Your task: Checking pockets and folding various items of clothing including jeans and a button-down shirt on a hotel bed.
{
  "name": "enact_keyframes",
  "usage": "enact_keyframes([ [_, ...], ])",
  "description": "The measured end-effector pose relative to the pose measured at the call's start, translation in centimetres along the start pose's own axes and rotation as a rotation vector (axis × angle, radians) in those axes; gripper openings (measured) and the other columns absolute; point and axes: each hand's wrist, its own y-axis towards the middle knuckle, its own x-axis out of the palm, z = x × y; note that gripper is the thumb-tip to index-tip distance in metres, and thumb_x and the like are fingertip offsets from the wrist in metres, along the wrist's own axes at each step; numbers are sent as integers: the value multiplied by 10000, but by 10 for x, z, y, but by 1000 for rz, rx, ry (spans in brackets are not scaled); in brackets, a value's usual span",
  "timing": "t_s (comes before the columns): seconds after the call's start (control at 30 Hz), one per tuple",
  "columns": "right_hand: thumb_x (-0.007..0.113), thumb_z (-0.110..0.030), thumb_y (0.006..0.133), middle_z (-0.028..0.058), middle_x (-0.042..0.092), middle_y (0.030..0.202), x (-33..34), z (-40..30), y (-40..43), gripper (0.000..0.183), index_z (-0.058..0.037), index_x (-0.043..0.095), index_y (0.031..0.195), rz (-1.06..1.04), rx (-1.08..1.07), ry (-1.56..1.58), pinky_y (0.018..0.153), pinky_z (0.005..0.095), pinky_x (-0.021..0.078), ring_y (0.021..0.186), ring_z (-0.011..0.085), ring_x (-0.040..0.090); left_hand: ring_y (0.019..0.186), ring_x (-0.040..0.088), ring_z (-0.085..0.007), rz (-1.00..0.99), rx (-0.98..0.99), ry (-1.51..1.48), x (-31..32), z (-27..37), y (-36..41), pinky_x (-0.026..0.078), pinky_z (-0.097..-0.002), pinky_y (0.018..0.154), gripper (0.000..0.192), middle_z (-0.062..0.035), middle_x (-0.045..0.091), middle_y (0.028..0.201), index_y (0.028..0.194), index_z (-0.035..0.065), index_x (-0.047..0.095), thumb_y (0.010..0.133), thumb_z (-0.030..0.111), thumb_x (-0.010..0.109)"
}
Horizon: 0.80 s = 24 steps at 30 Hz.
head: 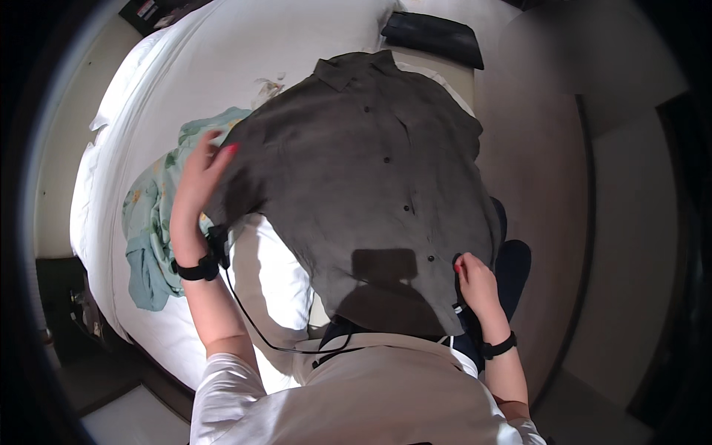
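Note:
A dark grey button-up shirt point(334, 161) with a pointed collar lies spread front up, its collar away from me and its hem near my waist. My left hand point(197, 178), a little blurred, is over the sleeve on the left with thumb and fingers apart. Whether it touches the cloth I cannot tell. Near the lower right, the bent fingers of my right hand point(479, 283) pinch the shirt's edge, close to the lowest visible button. A shadow of my head and the camera falls across the lower shirt.
The shirt lies on a bed with a white sheet point(233, 61). A crumpled green patterned cloth point(153, 222) is at the left, beside my left forearm. A black folded item point(434, 39) lies beyond the collar. A black cable point(250, 325) runs from my left wristband point(196, 269) towards my waist.

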Motion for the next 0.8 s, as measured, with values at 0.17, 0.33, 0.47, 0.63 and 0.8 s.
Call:
enact_keyframes([
  [0.17,655,-165,753,135,562,899,-3,-11,-8,291,-50,491,963,-173,-36,-45,700,412,475,871,340,576,870,567,-121,-664,381,-23,94,93,63,457,-261,782,339,-61,597,950,1181,20,512,892,194,538],
  [0.33,683,-202,711,142,558,941,-9,-14,-20,422,-46,473,1042,-190,-77,-40,739,403,483,909,326,571,793,566,-101,-548,-129,-375,210,68,171,472,-269,713,295,-46,580,906,1095,18,513,890,226,555],
  [0.47,682,-106,675,167,546,992,-8,-3,-29,411,-40,470,1021,-225,-76,14,771,403,456,963,354,538,823,593,-165,-292,-420,-403,259,44,208,492,-328,674,383,-87,599,899,1097,-11,495,808,192,643],
  [0.63,608,10,615,136,573,723,-12,4,-36,244,-40,526,840,11,-116,35,638,403,485,703,334,588,621,625,-166,-220,-389,-367,276,35,219,476,-297,578,209,-74,632,784,894,15,590,778,165,678],
  [0.8,546,13,611,128,568,686,-18,8,-44,143,-30,549,747,227,-42,26,578,375,473,617,322,574,637,632,-146,-316,-337,-431,278,26,219,455,-264,534,116,-63,641,779,828,39,603,781,129,662],
])
